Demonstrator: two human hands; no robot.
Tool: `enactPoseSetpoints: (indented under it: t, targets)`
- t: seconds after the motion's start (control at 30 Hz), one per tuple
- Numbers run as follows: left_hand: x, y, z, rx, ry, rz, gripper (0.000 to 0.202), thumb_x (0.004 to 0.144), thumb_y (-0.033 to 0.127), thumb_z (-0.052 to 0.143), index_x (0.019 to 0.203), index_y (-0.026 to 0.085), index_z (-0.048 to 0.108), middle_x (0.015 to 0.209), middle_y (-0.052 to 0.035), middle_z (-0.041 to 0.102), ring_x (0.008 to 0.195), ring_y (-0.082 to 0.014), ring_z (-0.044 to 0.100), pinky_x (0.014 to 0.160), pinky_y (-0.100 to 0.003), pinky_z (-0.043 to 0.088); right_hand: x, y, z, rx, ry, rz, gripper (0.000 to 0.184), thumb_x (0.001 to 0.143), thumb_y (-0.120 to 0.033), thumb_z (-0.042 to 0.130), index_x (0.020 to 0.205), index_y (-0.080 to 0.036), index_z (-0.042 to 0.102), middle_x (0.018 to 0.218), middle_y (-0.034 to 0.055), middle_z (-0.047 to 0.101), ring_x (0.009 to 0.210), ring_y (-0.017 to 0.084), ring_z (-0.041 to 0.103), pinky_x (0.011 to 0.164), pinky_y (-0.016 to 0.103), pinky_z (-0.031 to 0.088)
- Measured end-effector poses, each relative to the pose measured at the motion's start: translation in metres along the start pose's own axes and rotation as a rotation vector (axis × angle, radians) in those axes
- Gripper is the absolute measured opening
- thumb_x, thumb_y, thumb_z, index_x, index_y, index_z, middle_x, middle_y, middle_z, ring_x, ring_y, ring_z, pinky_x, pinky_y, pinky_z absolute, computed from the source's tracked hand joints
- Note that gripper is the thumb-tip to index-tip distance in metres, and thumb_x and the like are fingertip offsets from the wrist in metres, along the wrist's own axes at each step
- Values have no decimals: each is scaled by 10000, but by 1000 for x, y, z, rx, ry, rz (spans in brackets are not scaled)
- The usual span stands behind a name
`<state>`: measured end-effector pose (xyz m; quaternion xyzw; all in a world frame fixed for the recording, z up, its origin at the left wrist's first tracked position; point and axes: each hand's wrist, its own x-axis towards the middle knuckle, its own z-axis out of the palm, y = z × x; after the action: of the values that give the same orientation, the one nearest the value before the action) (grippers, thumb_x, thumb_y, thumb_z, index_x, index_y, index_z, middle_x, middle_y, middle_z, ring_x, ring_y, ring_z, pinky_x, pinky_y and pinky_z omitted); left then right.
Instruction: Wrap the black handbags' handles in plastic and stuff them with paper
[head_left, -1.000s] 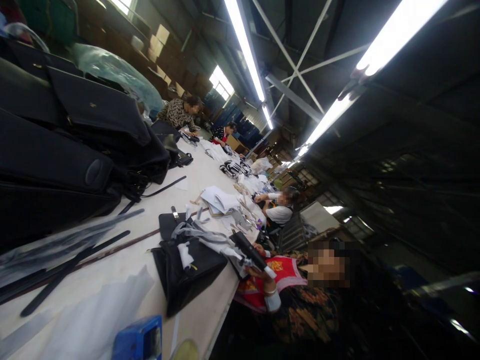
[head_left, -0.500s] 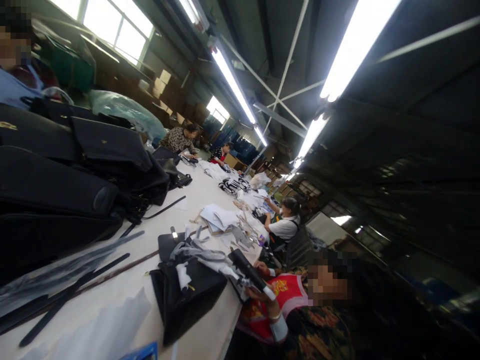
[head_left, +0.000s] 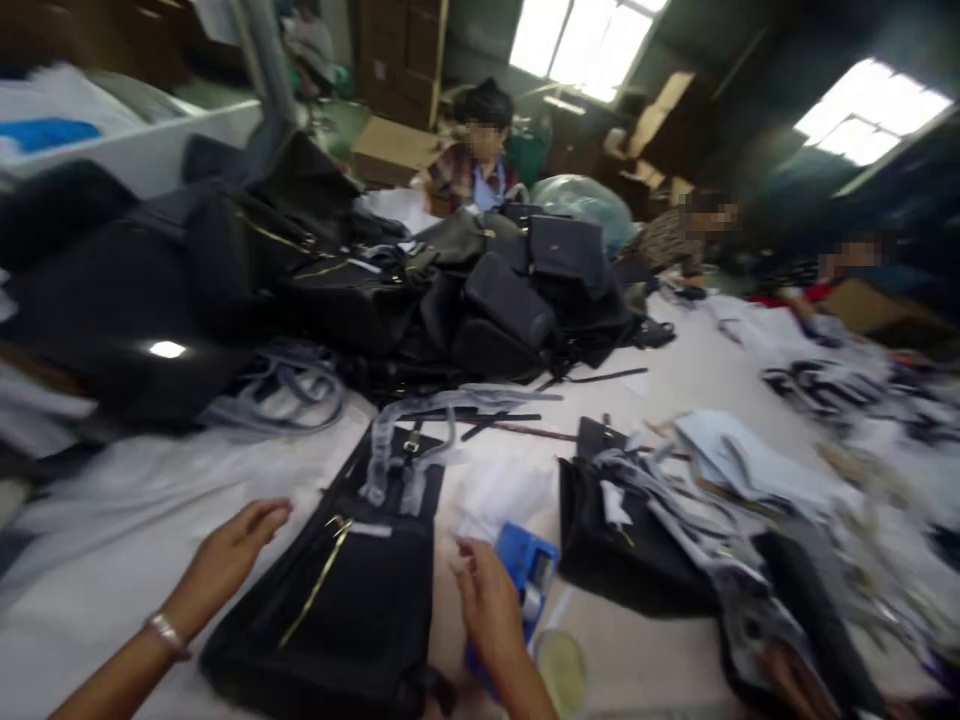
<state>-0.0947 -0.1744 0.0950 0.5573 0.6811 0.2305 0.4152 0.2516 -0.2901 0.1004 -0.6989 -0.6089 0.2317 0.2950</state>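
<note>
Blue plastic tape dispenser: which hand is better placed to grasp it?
Probably right: the right hand is beside the blue plastic tape dispenser; the left hand is past the flat black leather bag.

The left hand (head_left: pixel 225 562) wears a thin silvery bracelet (head_left: pixel 166 632) at the wrist, left of the bag (head_left: pixel 337 610). The right hand (head_left: pixel 487 610), right of the bag, is bare, as are both forearms.

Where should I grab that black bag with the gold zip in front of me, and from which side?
Probably its two long side edges, one hand from each side. The black bag with the gold zip lies flat on the pale table with no handle standing up; the left hand is beside its left edge, the right hand beside its right.
</note>
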Motion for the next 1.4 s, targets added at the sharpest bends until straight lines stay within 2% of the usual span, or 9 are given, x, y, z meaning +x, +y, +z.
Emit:
enactPoseSetpoints:
  t: [0.1, 0.27, 0.47, 0.7, 0.87, 1.0, 1.2, 1.3, 1.4]
  targets:
    - [-47, -35, -12, 3, 14, -130, 458, 814, 560, 502, 1084, 209, 619, 1148, -69, 672, 1095, -263, 602, 968, -395, 466, -39, 17, 25, 90, -80, 112, 348, 910, -402, 480, 1183, -204, 563, 1161, 116, 623, 998, 245, 627, 892, 392, 506]
    - [-81, -38, 20, 33, 82, -190, 518, 810, 570, 460, 1129, 184, 593, 1210, -94, 644, 1162, -272, 562, 1037, -409, 394, -75, 40, 39, 319, -217, 287, 505, 828, -486, 552, 1235, -187, 548, 1169, 130, 647, 908, 252, 681, 798, 344, 551]
    - [-103, -28, 43, 4, 121, -219, 541, 810, 548, 439, 1136, 143, 591, 1199, -131, 650, 1157, -288, 567, 1030, -413, 386, -65, 19, 38, 560, -313, 318, 413, 855, -502, 494, 1099, -190, 610, 1103, 107, 682, 1066, 249, 624, 920, 351, 487]
    - [-130, -30, 78, -60, 64, -191, 434, 802, 375, 439, 1116, 119, 593, 1129, -125, 684, 1076, -240, 623, 950, -344, 459, -37, 35, -1, 404, -229, 220, 415, 846, -479, 495, 1112, -178, 600, 1093, 122, 680, 1021, 265, 641, 882, 379, 508]
    - [-133, -20, 60, -21, 144, -103, 417, 844, 356, 423, 1189, 146, 529, 1197, -131, 616, 1070, -232, 601, 955, -355, 426, -27, 8, -20, 57, -42, -13, 373, 890, -443, 432, 1108, -198, 609, 1146, 118, 646, 1077, 280, 598, 943, 421, 462]
    - [-129, -19, 39, 66, 92, 32, 277, 893, 341, 376, 936, 237, 629, 945, -34, 683, 927, -188, 623, 845, -283, 446, -14, -28, 8, 65, -210, -163, 316, 917, -411, 430, 1098, -221, 608, 1083, 79, 677, 992, 224, 646, 851, 305, 514]
    - [-133, -81, 2, 34, 91, -156, 271, 861, 343, 379, 854, 212, 616, 786, -30, 700, 784, -206, 661, 728, -288, 485, -28, -96, 63, 56, -540, -280, 222, 899, -238, 480, 1069, -215, 622, 996, 70, 681, 941, 204, 639, 824, 282, 491]
    - [-130, -118, -14, -32, 78, -265, 297, 860, 431, 381, 924, 230, 591, 906, -35, 732, 900, -229, 682, 809, -319, 501, -29, -115, 56, 45, -588, -270, 178, 849, -163, 530, 957, -226, 656, 903, 37, 675, 886, 193, 622, 791, 271, 466]
    - [-111, -136, -15, -143, 40, -317, 254, 820, 491, 455, 913, 296, 588, 897, 39, 751, 957, -242, 680, 879, -356, 502, -2, -103, 24, 54, -477, -113, 151, 879, -211, 501, 859, -231, 649, 816, 0, 663, 784, 159, 612, 709, 231, 443]
